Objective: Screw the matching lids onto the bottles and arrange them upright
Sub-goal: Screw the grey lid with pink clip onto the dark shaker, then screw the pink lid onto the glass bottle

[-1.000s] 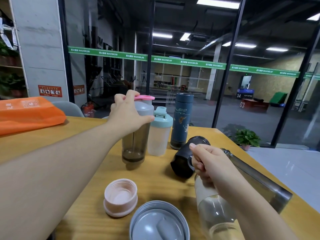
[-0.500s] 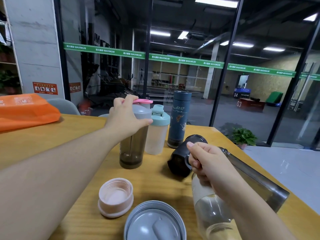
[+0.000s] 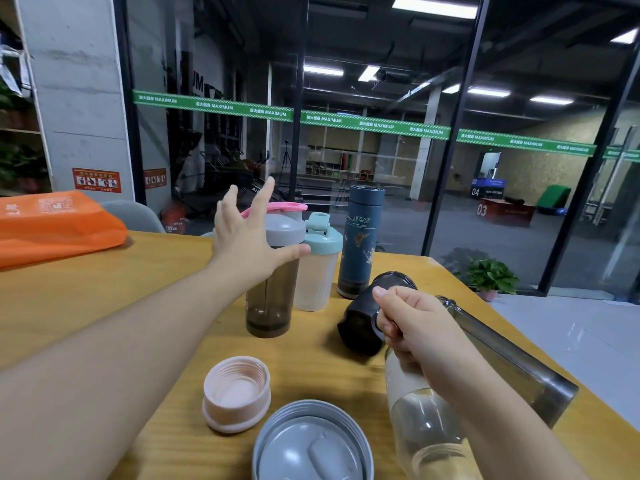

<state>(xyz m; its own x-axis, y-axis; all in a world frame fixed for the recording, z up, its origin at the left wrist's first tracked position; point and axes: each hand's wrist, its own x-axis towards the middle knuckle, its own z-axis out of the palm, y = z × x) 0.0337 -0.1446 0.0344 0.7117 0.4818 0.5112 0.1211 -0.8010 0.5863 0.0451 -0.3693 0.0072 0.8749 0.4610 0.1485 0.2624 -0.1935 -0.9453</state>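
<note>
Nearest the camera, on the wooden table (image 3: 104, 299), a grey lid (image 3: 311, 445) lies upside down beside a pink threaded lid (image 3: 237, 393), also inverted; both wait for bottles. Just right of them the right hand (image 3: 422, 327) is closed around the neck of a clear bottle (image 3: 426, 427), with a black lid (image 3: 363, 317) touching its fingers, though whether the lid is gripped or merely alongside is hard to tell; a smoky grey bottle (image 3: 512, 365) lies on its side behind the wrist. Farther off the left hand (image 3: 249, 244) is spread open, thumb against the capped smoky shaker (image 3: 273, 282), which stands upright with its pink loop up; a mint-lidded shaker (image 3: 318, 265) stands touching it and a blue flask (image 3: 358, 244) stands near, both capped. The left hand's job looks to be letting go cleanly; it should lift straight away so the shaker is not tipped into its neighbour; then the clear bottle should be stood upright and its lid seated squarely before turning, since a crooked start will cross the thread.
</note>
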